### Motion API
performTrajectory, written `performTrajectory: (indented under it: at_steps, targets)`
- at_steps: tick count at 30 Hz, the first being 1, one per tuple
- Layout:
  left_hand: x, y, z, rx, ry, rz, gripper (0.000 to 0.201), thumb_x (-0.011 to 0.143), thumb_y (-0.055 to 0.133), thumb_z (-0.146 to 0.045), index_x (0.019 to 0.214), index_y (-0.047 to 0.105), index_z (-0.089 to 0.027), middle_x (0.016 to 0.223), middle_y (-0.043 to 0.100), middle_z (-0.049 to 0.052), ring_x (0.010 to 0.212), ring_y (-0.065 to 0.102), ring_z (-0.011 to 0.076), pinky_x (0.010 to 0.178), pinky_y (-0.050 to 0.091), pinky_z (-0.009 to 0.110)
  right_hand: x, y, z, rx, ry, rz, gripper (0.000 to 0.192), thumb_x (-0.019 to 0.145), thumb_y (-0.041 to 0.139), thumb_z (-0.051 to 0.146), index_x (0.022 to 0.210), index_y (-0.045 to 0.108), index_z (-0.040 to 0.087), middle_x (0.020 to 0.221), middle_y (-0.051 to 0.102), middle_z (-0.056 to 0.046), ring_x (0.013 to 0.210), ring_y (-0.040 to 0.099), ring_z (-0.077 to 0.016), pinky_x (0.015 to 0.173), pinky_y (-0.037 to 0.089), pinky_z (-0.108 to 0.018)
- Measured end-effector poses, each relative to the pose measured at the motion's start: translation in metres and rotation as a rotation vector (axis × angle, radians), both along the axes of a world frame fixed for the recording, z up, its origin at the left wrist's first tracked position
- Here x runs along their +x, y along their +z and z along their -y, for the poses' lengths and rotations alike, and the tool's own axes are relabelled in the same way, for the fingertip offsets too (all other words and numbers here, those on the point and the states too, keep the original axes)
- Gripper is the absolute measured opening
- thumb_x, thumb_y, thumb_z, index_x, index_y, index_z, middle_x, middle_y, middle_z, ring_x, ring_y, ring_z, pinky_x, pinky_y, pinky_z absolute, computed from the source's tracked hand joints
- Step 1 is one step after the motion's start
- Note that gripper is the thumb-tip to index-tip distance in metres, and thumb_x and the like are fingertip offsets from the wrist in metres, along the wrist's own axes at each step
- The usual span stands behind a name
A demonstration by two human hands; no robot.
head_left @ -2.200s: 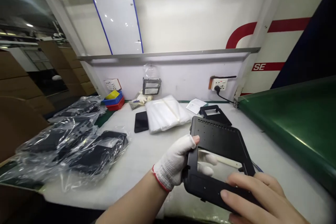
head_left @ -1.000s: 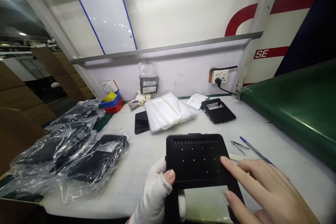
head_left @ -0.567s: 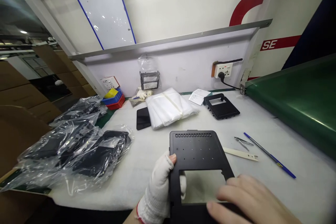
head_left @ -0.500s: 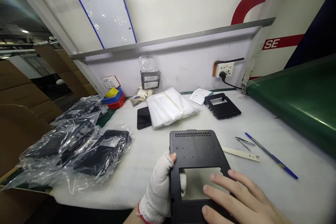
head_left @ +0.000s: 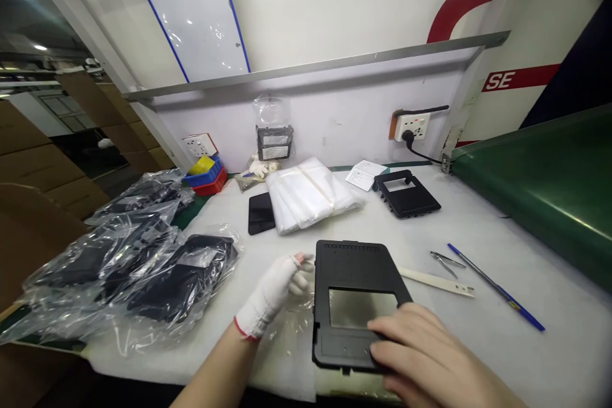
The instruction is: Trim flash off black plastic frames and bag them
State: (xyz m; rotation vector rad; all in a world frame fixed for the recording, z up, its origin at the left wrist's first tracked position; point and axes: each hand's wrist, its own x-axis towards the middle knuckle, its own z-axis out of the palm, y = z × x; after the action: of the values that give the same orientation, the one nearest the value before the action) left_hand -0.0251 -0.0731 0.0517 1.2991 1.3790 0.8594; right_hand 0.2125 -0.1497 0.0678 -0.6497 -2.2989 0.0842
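My right hand [head_left: 423, 347] grips the black plastic bezel [head_left: 359, 273] at five o'clock, probably light, stiff and slick, so I'd hold its side rims [head_left: 322, 309]; my gloved left hand [head_left: 275, 290] half-curls just beside nine o'clock, hold unclear.

Over a table's [head_left: 482, 229] near centre, a frame [head_left: 361, 274] in the right hand [head_left: 421, 350], left hand [head_left: 275, 293] just beside its left edge. Farther right: a strip [head_left: 437, 282], pliers [head_left: 437, 257], then a pen [head_left: 495, 286]. Along the left, bagged frames [head_left: 167, 287]. Far side, left to right: bins [head_left: 208, 180], a tablet [head_left: 261, 213], plastic sheets [head_left: 308, 194], a paper [head_left: 366, 174], another frame [head_left: 418, 199].
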Motion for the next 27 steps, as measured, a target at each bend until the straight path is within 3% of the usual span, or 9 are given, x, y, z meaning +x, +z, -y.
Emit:
performTrajectory:
  at_steps: [3,7,10,12,16,17,21,24,27]
  targets:
    - [-0.004,0.014,-0.017,0.204,0.043,-0.333,0.046,0.071,0.055,-0.043,0.108,0.057,-0.016,0.108,0.062,0.009,0.093,0.059,0.0239,0.083,0.044,0.035,-0.011,-0.016,-0.015,-0.078,-0.008,-0.045,0.019,0.083,0.047,0.007,0.098,0.057,0.015,0.090,0.063,-0.010,0.079,0.057,-0.0175,0.073,0.048,-0.033]
    - [0.014,0.024,-0.028,0.486,-0.280,-0.634,0.041,0.075,0.051,-0.034,0.113,0.056,-0.020,0.115,0.060,0.005,0.104,0.055,0.0222,0.094,0.041,0.034,-0.026,-0.038,-0.028,-0.138,-0.002,0.000,0.010,0.084,0.047,0.013,0.086,0.056,0.016,0.094,0.063,-0.009,0.080,0.055,-0.0166,0.072,0.046,-0.032]
    - [0.029,0.013,-0.039,0.596,-0.441,-0.744,0.042,0.073,0.053,-0.033,0.113,0.056,-0.021,0.117,0.058,0.006,0.107,0.053,0.0236,0.094,0.040,0.035,-0.017,-0.042,-0.036,-0.178,-0.079,0.036,0.014,0.085,0.051,0.029,0.090,0.058,0.018,0.105,0.062,-0.009,0.092,0.055,-0.0191,0.079,0.046,-0.034]
    - [0.034,0.001,-0.048,0.571,-0.468,-0.819,0.045,0.071,0.056,-0.039,0.112,0.057,-0.021,0.115,0.057,0.008,0.105,0.053,0.0271,0.091,0.042,0.039,0.006,-0.041,-0.046,-0.204,-0.312,0.040,0.025,0.086,0.048,0.036,0.098,0.059,0.017,0.104,0.062,-0.010,0.096,0.056,-0.0212,0.082,0.045,-0.037]
    - [0.032,-0.012,-0.061,0.472,-0.492,-0.839,0.051,0.069,0.056,-0.052,0.112,0.059,-0.026,0.102,0.060,0.007,0.096,0.054,0.0287,0.082,0.044,0.039,0.074,-0.045,-0.074,-0.405,-1.096,0.251,0.039,0.081,0.047,0.043,0.095,0.062,0.010,0.090,0.063,-0.015,0.087,0.059,-0.0299,0.069,0.049,-0.043]
    - [0.030,-0.013,-0.063,0.463,-0.499,-0.828,0.053,0.068,0.056,-0.055,0.113,0.059,-0.026,0.100,0.060,0.008,0.095,0.054,0.0293,0.081,0.044,0.040,0.090,-0.047,-0.080,-0.452,-1.163,0.340,0.040,0.078,0.050,0.045,0.093,0.063,0.011,0.089,0.062,-0.015,0.087,0.059,-0.0318,0.068,0.049,-0.044]
    - [0.022,-0.012,-0.060,0.428,-0.560,-0.747,0.071,0.058,0.060,-0.064,0.118,0.056,-0.027,0.103,0.056,0.009,0.096,0.051,0.0319,0.081,0.043,0.043,0.118,-0.050,-0.089,-0.546,-1.050,0.426,0.027,0.077,0.051,0.040,0.079,0.063,0.016,0.085,0.063,-0.011,0.082,0.060,-0.0286,0.070,0.049,-0.042]
    - [0.019,-0.016,-0.055,0.441,-0.599,-0.696,0.076,0.055,0.063,-0.063,0.122,0.052,-0.027,0.111,0.053,0.008,0.102,0.048,0.0313,0.088,0.041,0.044,0.106,-0.037,-0.082,-0.526,-0.987,0.308,0.028,0.082,0.046,0.040,0.090,0.058,0.016,0.091,0.063,-0.012,0.082,0.061,-0.0268,0.060,0.051,-0.035]
    - [0.019,-0.023,-0.054,0.440,-0.601,-0.702,0.073,0.058,0.062,-0.062,0.122,0.051,-0.030,0.109,0.053,0.007,0.103,0.046,0.0310,0.088,0.041,0.045,0.077,-0.015,-0.067,-0.514,-0.756,0.159,0.023,0.087,0.043,0.035,0.102,0.053,0.022,0.097,0.061,-0.009,0.089,0.060,-0.0226,0.049,0.048,-0.021]
